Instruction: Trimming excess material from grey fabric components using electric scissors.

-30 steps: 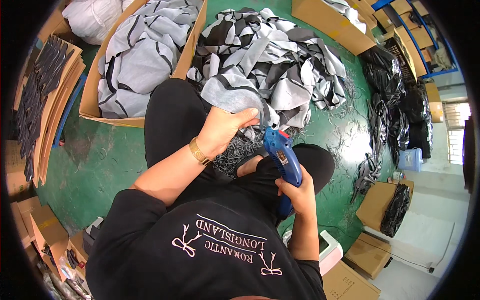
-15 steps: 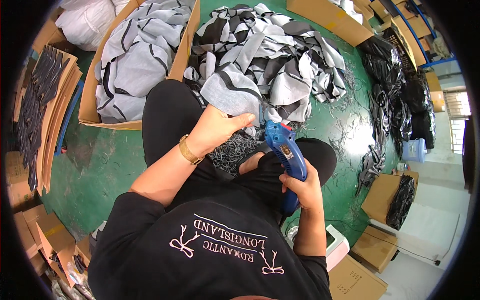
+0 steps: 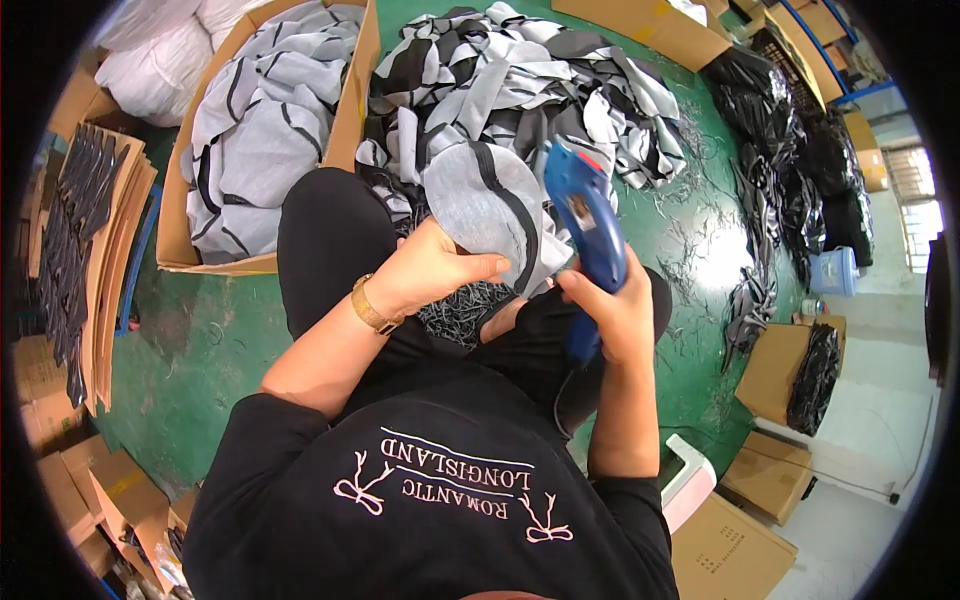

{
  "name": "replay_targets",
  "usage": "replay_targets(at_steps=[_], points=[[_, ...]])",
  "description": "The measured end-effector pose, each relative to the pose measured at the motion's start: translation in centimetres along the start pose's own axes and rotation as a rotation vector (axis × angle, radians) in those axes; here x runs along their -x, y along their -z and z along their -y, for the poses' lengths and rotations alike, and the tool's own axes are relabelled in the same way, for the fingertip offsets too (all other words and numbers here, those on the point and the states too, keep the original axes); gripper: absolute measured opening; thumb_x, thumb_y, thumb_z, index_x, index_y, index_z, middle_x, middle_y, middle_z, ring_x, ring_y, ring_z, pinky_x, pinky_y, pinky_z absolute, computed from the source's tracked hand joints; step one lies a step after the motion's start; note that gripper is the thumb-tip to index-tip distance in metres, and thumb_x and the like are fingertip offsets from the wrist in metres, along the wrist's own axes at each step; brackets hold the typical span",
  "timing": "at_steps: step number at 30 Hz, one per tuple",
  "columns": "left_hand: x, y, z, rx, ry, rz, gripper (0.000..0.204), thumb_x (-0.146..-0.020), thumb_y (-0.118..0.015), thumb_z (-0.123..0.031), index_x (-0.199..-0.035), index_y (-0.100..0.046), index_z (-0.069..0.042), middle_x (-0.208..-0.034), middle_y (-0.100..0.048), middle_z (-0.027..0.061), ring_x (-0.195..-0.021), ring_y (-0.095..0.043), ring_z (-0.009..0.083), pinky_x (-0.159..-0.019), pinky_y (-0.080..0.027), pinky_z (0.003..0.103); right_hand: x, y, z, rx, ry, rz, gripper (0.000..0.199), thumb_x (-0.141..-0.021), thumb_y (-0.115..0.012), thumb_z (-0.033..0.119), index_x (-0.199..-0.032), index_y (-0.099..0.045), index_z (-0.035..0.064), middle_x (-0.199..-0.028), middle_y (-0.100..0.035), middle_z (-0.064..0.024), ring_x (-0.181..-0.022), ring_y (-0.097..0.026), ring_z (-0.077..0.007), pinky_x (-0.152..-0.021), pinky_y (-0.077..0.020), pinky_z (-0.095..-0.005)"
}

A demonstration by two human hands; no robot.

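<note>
My left hand (image 3: 428,270) pinches the near edge of a rounded grey fabric piece (image 3: 458,205) with a curved black band across it. My right hand (image 3: 622,305) is wrapped around the handle of blue cordless electric scissors (image 3: 590,215), which have a red part near the front end. Their head points away from me, to the right of the fabric and apart from it. The fine blade tip is hard to make out against the pile of grey, white and black fabric pieces (image 3: 500,85) on the floor beyond.
At the left, a cardboard box (image 3: 357,115) is filled with similar grey pieces. Dark thread scraps (image 3: 465,315) lie between my legs. Black plastic bags (image 3: 765,110) and cartons (image 3: 768,470) line the right side. Stacked cardboard sheets (image 3: 120,270) with dark strips stand at far left.
The electric scissors have lifted and moved away from the fabric's edge. The held piece has swung to the right, and more of its black band faces up.
</note>
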State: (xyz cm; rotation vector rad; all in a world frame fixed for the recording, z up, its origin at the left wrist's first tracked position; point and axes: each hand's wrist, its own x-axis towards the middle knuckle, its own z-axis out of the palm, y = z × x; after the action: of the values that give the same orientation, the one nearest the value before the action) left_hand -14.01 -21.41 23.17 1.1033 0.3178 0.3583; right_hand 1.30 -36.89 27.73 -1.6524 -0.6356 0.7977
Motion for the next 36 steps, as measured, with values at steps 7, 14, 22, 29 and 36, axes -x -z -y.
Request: replay_targets(at_steps=[7, 14, 22, 29, 36], points=[[0.1, -1.4, 0.0, 0.076, -0.043, -0.221, 0.028, -0.089, -0.065, -0.015, -0.113, -0.059, 0.000, -0.105, -0.063, 0.0038, -0.093, -0.059, 0.0106, -0.080, -0.049, 0.026, -1.7, -2.1, -2.1, 0.004, 0.002, 0.034, 0.041, -0.066, -0.079, 0.003, -0.099, -0.056, -0.0029, -0.079, -0.060, -0.0051, -0.067, -0.059, -0.0116, -0.064, -0.0499, -0.0257], [-0.5, -0.4, -0.1, 0.274, -0.043, -0.286, 0.021, -0.092, -0.061, -0.012, -0.110, -0.061, -0.001, -0.102, -0.066, 0.0041, -0.090, -0.062, 0.0120, -0.080, -0.050, 0.028, -0.5, -0.9, -2.3, -0.189, -0.086, 0.034, 0.029, -0.075, -0.071, 0.007, -0.098, -0.056, -0.0031, -0.081, -0.063, -0.0095, -0.069, -0.063, -0.0165, -0.068, -0.0532, -0.0281], [-0.8, -1.7, 0.8, 0.347, 0.130, -0.215, 0.030, -0.086, -0.069, -0.014, -0.113, -0.059, -0.006, -0.099, -0.065, 0.0005, -0.085, -0.062, 0.0089, -0.067, -0.048, 0.022, -0.3, -2.3, -1.3, -0.104, -0.028, -0.045, 0.051, -0.064, -0.084, 0.014, -0.104, -0.057, -0.0027, -0.091, -0.063, -0.0058, -0.078, -0.059, -0.0114, -0.071, -0.0480, -0.0236], [-0.4, -1.2, 1.0, 0.228, 0.120, -0.193, 0.021, -0.089, -0.066, -0.017, -0.106, -0.063, -0.005, -0.094, -0.066, -0.0006, -0.078, -0.061, 0.0059, -0.065, -0.047, 0.021, -0.8, -2.4, -3.2, 0.105, 0.025, -0.008, 0.053, -0.063, -0.086, 0.016, -0.103, -0.056, -0.0018, -0.083, -0.057, -0.0012, -0.071, -0.052, -0.0079, -0.065, -0.0450, -0.0223], [-0.7, -0.6, 0.3, 0.258, -0.021, -0.232, 0.022, -0.091, -0.063, -0.019, -0.105, -0.064, -0.002, -0.095, -0.067, 0.0017, -0.081, -0.062, 0.0074, -0.070, -0.050, 0.024, -0.3, -0.8, -4.0, -0.093, -0.059, 0.046, 0.051, -0.069, -0.080, 0.013, -0.111, -0.055, -0.0030, -0.082, -0.059, -0.0031, -0.069, -0.057, -0.0108, -0.065, -0.0482, -0.0253]])
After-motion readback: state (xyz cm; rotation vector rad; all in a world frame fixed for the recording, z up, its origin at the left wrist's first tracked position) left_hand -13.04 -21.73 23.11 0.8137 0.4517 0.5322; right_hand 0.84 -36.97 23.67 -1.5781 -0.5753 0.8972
